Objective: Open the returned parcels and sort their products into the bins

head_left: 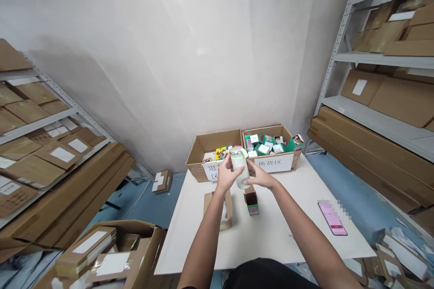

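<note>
A pale green bottle (pixel 240 169) with a silver-topped lid and a light green carry loop is held up over the table, slightly tilted. My left hand (pixel 226 172) grips its left side, and my right hand (pixel 260 174) has its fingers against the lower right side. Below the bottle, a small green and pink box (pixel 252 202) stands on the table with its top open. To its left is an open brown cardboard box (pixel 228 219), partly hidden by my left forearm, with something white inside.
Two labelled cartons stand at the back: the left carton (pixel 198 153) has a yellow packet inside, the right carton (pixel 294 161) several small green-and-white boxes. A pink-screened phone (pixel 332 218) lies on the white table (pixel 271 244). Shelves with parcels flank both sides; a parcel-filled box (pixel 154 246) is at lower left.
</note>
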The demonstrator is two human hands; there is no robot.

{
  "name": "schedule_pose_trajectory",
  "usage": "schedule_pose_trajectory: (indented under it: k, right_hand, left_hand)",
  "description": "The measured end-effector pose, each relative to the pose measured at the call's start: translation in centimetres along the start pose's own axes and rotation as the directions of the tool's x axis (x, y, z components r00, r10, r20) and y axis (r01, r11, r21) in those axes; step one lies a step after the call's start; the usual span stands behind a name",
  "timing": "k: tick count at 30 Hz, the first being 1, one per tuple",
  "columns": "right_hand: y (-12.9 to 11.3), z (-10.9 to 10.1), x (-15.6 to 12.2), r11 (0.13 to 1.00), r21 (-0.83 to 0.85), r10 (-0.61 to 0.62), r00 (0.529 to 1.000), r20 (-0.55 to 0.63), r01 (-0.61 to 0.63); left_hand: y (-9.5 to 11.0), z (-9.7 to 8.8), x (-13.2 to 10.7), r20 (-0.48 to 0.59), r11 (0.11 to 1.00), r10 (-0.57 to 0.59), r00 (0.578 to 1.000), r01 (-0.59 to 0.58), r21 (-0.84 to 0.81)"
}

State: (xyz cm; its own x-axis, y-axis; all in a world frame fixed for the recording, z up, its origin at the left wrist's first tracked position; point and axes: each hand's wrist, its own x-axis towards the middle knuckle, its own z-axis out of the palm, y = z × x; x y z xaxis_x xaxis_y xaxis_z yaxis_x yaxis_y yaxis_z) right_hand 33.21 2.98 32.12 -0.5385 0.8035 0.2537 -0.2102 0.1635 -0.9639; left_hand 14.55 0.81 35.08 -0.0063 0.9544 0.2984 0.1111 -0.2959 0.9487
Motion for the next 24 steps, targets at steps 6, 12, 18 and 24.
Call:
schedule_pose_trajectory:
  k: [6,12,18,24]
  right_hand:
    - [2.2,1.8,0.0,0.999,-0.044,0.004,0.967,-0.253,-0.016]
    - [1.9,0.4,-0.6,0.998,0.023,0.054,0.991,-0.121,-0.051]
    - [1.8,0.0,-0.9,0.993,-0.097,0.038,0.955,-0.294,-0.070]
    - [1.5,-0.8,-0.9,0.998,0.010,0.070,0.992,-0.107,-0.069]
  left_hand:
    - [0.2,0.5,1.4,0.026,0.995,-0.086,0.996,0.087,-0.044]
    - [-0.3,1.3,2.6,0.024,0.982,-0.140,0.990,0.142,-0.128]
    - [-0.6,1.5,3.6,0.114,0.970,-0.153,0.982,0.171,-0.174]
    - [-1.6,1.5,4.3,0.199,0.961,-0.125,0.972,0.168,-0.218]
